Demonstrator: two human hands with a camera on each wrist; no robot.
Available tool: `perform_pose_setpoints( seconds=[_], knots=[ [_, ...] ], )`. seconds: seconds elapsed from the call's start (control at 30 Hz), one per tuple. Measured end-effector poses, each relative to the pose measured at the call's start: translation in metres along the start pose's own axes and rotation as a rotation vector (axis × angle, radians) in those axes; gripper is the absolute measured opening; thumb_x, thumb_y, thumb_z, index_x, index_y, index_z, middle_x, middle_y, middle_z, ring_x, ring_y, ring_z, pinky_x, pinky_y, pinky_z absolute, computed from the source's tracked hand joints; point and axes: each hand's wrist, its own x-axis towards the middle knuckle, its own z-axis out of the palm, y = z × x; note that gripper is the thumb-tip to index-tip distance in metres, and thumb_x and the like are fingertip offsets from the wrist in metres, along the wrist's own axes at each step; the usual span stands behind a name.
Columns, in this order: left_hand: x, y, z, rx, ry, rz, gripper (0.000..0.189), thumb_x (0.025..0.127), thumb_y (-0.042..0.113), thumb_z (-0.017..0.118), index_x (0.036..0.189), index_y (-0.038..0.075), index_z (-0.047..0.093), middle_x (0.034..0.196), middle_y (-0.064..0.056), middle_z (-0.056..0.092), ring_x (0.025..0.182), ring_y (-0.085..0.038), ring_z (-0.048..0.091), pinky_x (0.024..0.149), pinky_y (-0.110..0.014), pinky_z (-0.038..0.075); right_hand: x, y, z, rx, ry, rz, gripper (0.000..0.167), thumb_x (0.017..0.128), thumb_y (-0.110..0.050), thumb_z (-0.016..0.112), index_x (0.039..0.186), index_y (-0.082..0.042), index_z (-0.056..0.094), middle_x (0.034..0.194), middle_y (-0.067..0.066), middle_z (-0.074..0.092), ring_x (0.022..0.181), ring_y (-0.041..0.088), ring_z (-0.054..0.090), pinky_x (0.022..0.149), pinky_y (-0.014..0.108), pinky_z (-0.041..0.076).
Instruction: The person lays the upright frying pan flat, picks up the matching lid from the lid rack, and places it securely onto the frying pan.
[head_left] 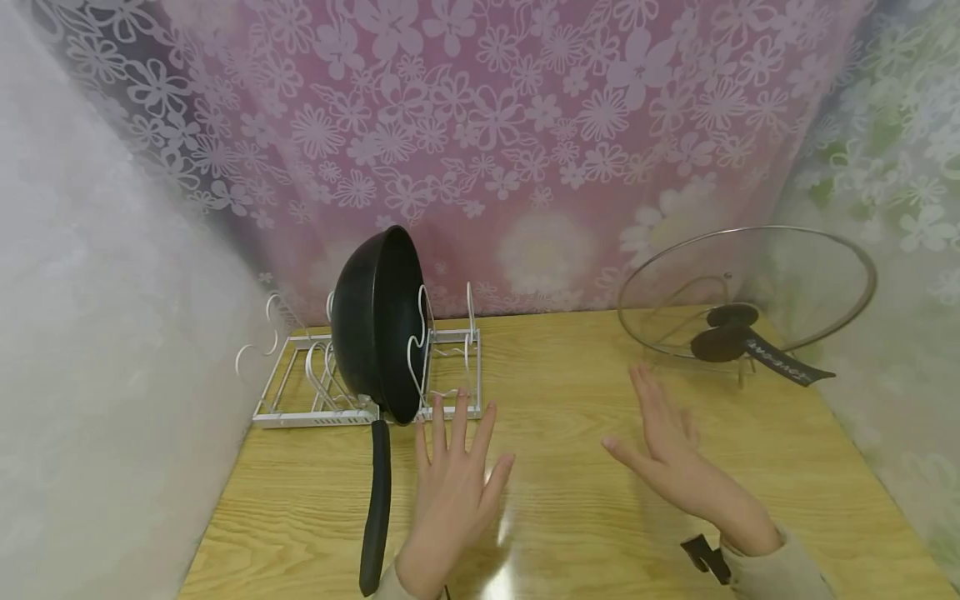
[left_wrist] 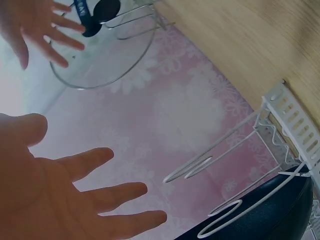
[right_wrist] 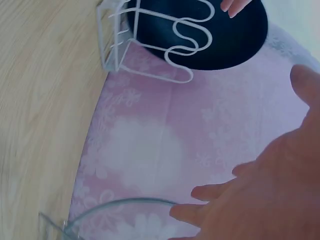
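A black wok (head_left: 360, 308) stands on edge between the wire dividers of a white pan rack (head_left: 315, 419), its long handle (head_left: 377, 508) pointing toward me. My left hand (head_left: 453, 483) is spread beside that handle, fingertips overlapping the rack's front edge in the head view; it holds nothing. On the right, a glass lid (head_left: 817, 275) with a metal rim and a black knob (head_left: 720, 343) leans tilted on a small wire stand (head_left: 741, 379). My right hand (head_left: 671, 458) is held out with straight fingers, empty, nearer to me than the lid.
The wood-grain table (head_left: 555, 400) carries both stands. Behind it hangs a pink flowered cloth (head_left: 540, 192). A pale wall (head_left: 112, 333) closes the left side, and a white-green flowered covering (head_left: 900, 350) the right. A dark strap end (head_left: 705, 558) sticks out by my right sleeve.
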Motion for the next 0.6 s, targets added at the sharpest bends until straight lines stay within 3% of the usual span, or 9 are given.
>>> perform_pose_setpoints(
  seconds=[0.23, 0.43, 0.6],
  knots=[
    [-0.011, 0.009, -0.022, -0.184, -0.086, -0.041, 0.064, 0.1, 0.05, 0.05, 0.155, 0.021, 0.033, 0.165, -0.011, 0.012, 0.149, -0.042, 0.005, 0.112, -0.069, 0.014, 0.0, -0.007, 0.002, 0.2, -0.026, 0.018, 0.086, 0.103, -0.027, 0.054, 0.158, -0.023, -0.013, 0.163, 0.014, -0.015, 0.146, 0.047, -0.01, 0.105, 0.078, 0.001],
    [-0.02, 0.009, -0.039, -0.26, -0.045, 0.005, 0.064, 0.097, 0.045, 0.059, 0.15, 0.014, 0.041, 0.163, -0.01, 0.019, 0.148, -0.042, 0.015, 0.109, -0.069, 0.024, -0.002, -0.014, 0.007, 0.335, -0.092, 0.059, 0.08, 0.106, -0.027, 0.047, 0.155, -0.036, -0.015, 0.164, 0.013, -0.009, 0.147, 0.046, -0.005, 0.099, 0.083, 0.009],
    [-0.028, 0.007, -0.059, -0.396, -0.001, 0.055, 0.05, 0.096, 0.039, 0.064, 0.138, 0.015, 0.054, 0.157, -0.002, 0.035, 0.144, -0.034, 0.031, 0.105, -0.064, 0.036, -0.003, -0.019, 0.011, 0.419, -0.107, 0.021, 0.075, 0.107, -0.022, 0.042, 0.157, -0.03, -0.013, 0.163, 0.017, -0.006, 0.146, 0.05, 0.0, 0.104, 0.079, 0.009]
  ],
)
